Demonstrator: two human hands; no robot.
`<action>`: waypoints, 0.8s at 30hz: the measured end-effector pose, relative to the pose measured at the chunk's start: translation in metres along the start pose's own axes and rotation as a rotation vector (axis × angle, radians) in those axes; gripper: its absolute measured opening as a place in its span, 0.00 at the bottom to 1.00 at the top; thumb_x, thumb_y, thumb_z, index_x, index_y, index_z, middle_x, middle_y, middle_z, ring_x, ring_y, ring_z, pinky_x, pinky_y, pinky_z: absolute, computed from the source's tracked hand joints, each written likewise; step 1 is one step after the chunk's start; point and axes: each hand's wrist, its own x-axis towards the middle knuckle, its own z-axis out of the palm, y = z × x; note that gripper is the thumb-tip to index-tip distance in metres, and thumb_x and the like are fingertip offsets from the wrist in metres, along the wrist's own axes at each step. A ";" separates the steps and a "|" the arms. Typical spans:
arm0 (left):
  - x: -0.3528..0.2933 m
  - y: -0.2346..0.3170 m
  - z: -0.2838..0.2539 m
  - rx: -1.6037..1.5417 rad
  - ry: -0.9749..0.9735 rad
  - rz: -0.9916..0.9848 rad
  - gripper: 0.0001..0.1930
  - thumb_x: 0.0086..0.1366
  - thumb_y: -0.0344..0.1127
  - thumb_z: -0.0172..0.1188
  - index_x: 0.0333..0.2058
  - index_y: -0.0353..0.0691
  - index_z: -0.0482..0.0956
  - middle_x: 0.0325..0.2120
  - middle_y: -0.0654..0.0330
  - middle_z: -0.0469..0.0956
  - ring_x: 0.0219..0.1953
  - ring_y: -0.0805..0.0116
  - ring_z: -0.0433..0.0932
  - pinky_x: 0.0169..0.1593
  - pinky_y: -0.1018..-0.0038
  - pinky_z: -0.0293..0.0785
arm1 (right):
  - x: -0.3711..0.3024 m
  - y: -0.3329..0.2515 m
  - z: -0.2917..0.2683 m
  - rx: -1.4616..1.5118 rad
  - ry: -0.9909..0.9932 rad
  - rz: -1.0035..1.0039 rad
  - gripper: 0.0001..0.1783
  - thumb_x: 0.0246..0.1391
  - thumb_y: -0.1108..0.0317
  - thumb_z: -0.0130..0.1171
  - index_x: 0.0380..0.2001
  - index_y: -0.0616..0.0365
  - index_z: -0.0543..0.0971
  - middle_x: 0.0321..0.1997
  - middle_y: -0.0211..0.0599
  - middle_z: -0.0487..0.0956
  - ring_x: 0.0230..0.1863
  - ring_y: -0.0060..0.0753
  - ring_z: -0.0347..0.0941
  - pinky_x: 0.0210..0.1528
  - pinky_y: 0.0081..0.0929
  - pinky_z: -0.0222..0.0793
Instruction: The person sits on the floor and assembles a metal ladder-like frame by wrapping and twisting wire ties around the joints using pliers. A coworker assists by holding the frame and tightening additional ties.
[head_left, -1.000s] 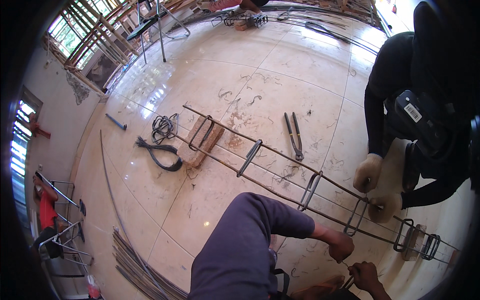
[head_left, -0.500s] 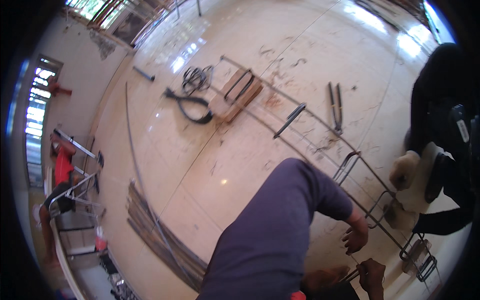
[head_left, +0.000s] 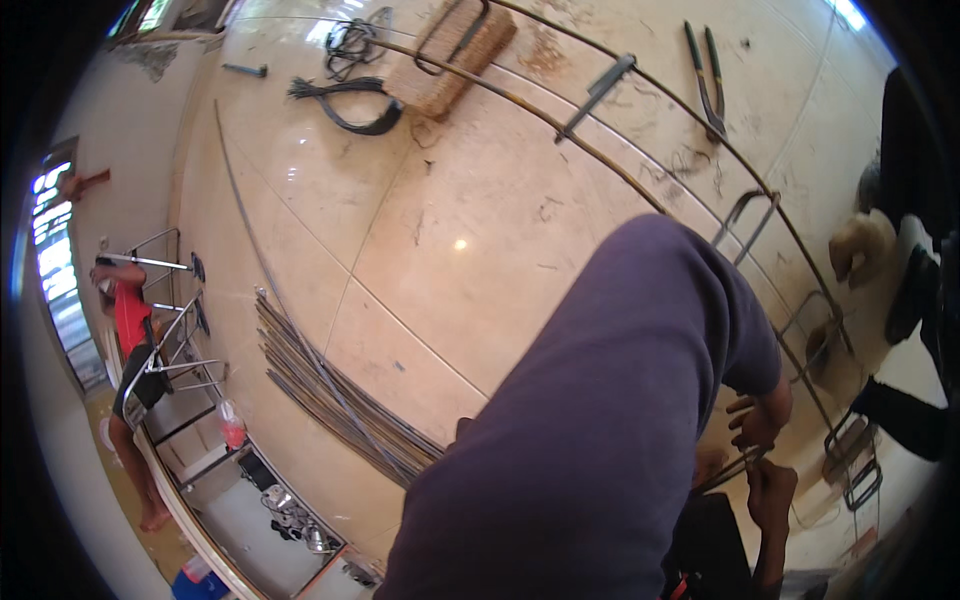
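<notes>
My left arm, in a dark purple-grey sleeve point(head_left: 590, 400), bends across the middle with its elbow raised. At its end my left hand point(head_left: 764, 418) hangs low with fingers curved and apart. Just below it, my right hand point(head_left: 772, 488) is closed, and the ends of thin steel rods point(head_left: 732, 474) meet its fingers. What lies inside that grip is mostly hidden. Beside both hands runs a long rebar frame point(head_left: 690, 100) with rectangular stirrups point(head_left: 596, 98) along it. Its far end rests on a brick block point(head_left: 462, 60), and a smaller brick point(head_left: 848, 450) lies near its close end.
A co-worker's gloved hand point(head_left: 860, 246) is at the frame's right. Long-handled pincers point(head_left: 708, 85) lie beyond it. A bundle of tie wire point(head_left: 368, 122) and a wire coil point(head_left: 352, 48) sit by the block. Rebar lengths point(head_left: 320, 385) lie left; another person point(head_left: 132, 312) is by metal legs point(head_left: 165, 345).
The view has tilted, so the frame, block and pincers sit higher in the picture. My sleeve and both hands appear further right and higher, still close together.
</notes>
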 end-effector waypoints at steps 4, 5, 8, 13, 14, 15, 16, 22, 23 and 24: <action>-0.013 0.002 0.014 0.023 0.063 0.113 0.19 0.60 0.43 0.58 0.50 0.47 0.78 0.44 0.57 0.80 0.44 0.61 0.79 0.45 0.65 0.77 | 0.006 0.000 0.011 0.094 -0.113 0.071 0.12 0.57 0.67 0.53 0.24 0.62 0.77 0.17 0.50 0.74 0.24 0.57 0.73 0.28 0.45 0.65; -0.017 -0.003 0.012 0.018 0.110 0.098 0.17 0.59 0.42 0.59 0.47 0.47 0.80 0.43 0.57 0.81 0.42 0.62 0.80 0.44 0.66 0.77 | 0.007 -0.002 0.010 0.100 -0.122 0.098 0.11 0.57 0.67 0.53 0.26 0.64 0.78 0.20 0.53 0.75 0.26 0.58 0.74 0.29 0.45 0.65; -0.022 -0.008 0.009 0.185 0.175 0.140 0.12 0.58 0.38 0.56 0.38 0.44 0.84 0.38 0.56 0.82 0.41 0.63 0.80 0.42 0.67 0.74 | 0.003 0.003 0.019 0.150 -0.030 0.046 0.10 0.59 0.68 0.51 0.29 0.64 0.76 0.24 0.53 0.73 0.28 0.60 0.70 0.30 0.46 0.63; 0.018 -0.018 -0.028 0.000 -0.470 -0.099 0.13 0.58 0.35 0.53 0.37 0.41 0.84 0.38 0.54 0.82 0.41 0.59 0.79 0.44 0.64 0.72 | -0.001 -0.021 0.013 0.126 -0.057 0.105 0.10 0.57 0.72 0.54 0.40 0.64 0.78 0.38 0.52 0.79 0.39 0.55 0.77 0.42 0.41 0.71; 0.027 -0.023 -0.037 -0.047 -0.650 -0.157 0.14 0.57 0.35 0.52 0.37 0.40 0.84 0.38 0.53 0.82 0.41 0.58 0.79 0.45 0.63 0.72 | 0.002 -0.022 0.014 0.126 -0.050 0.087 0.11 0.56 0.73 0.54 0.42 0.64 0.78 0.40 0.52 0.80 0.41 0.55 0.77 0.43 0.40 0.72; 0.028 -0.019 -0.032 0.030 -0.577 -0.149 0.14 0.58 0.35 0.52 0.38 0.40 0.84 0.39 0.53 0.82 0.42 0.57 0.79 0.45 0.63 0.72 | 0.002 -0.020 0.016 0.116 -0.052 0.092 0.12 0.56 0.73 0.55 0.43 0.63 0.78 0.40 0.52 0.80 0.41 0.55 0.77 0.44 0.40 0.72; 0.027 -0.020 -0.027 0.097 -0.503 -0.152 0.14 0.58 0.34 0.52 0.39 0.39 0.84 0.39 0.53 0.82 0.42 0.56 0.79 0.46 0.62 0.72 | 0.002 -0.020 0.017 0.102 -0.056 0.095 0.12 0.56 0.73 0.55 0.44 0.63 0.77 0.41 0.52 0.80 0.41 0.55 0.77 0.44 0.41 0.72; -0.021 -0.013 0.028 0.335 0.183 -0.131 0.15 0.59 0.33 0.50 0.41 0.39 0.83 0.42 0.50 0.81 0.45 0.52 0.78 0.49 0.60 0.71 | 0.000 -0.017 0.019 0.099 -0.133 0.169 0.17 0.56 0.73 0.56 0.49 0.62 0.75 0.44 0.53 0.79 0.40 0.52 0.78 0.42 0.38 0.74; -0.025 -0.013 0.030 0.318 0.189 -0.160 0.15 0.59 0.33 0.51 0.40 0.39 0.83 0.42 0.49 0.80 0.45 0.52 0.78 0.49 0.60 0.71 | 0.000 -0.015 0.020 0.102 -0.124 0.165 0.17 0.56 0.72 0.56 0.49 0.62 0.75 0.44 0.53 0.79 0.40 0.51 0.78 0.42 0.38 0.74; -0.028 -0.012 0.032 0.300 0.196 -0.190 0.15 0.59 0.34 0.51 0.40 0.39 0.83 0.42 0.49 0.80 0.45 0.52 0.78 0.50 0.60 0.71 | -0.001 -0.013 0.022 0.106 -0.115 0.160 0.17 0.56 0.72 0.56 0.49 0.61 0.75 0.43 0.53 0.79 0.39 0.51 0.78 0.42 0.38 0.74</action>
